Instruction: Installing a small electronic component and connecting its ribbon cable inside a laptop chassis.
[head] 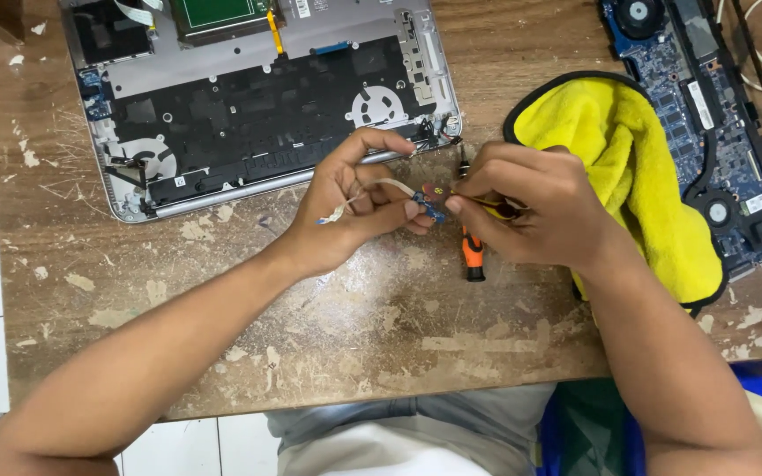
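Blue: a small circuit board [430, 208] with a white flat cable [372, 189], pinched in the left hand [359, 203] above the scarred wooden table [354, 326]. Right hand [531, 211] touches the board, fingers closed on a thin tool [487, 204]. Orange screwdriver [472, 251] lies beneath them. Opened laptop chassis [257, 97] behind; yellow cloth [637, 167] just right.

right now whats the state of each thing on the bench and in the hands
laptop base: opened up, insides exposed, lying flat
small blue board: pinched in left hand fingers, flat cable trailing
right hand: fingers pinched at the board, holding a thin tool
orange-handled screwdriver: lying on the table, unheld
yellow cloth: crumpled, partly over the motherboard
motherboard: removed, lying bare
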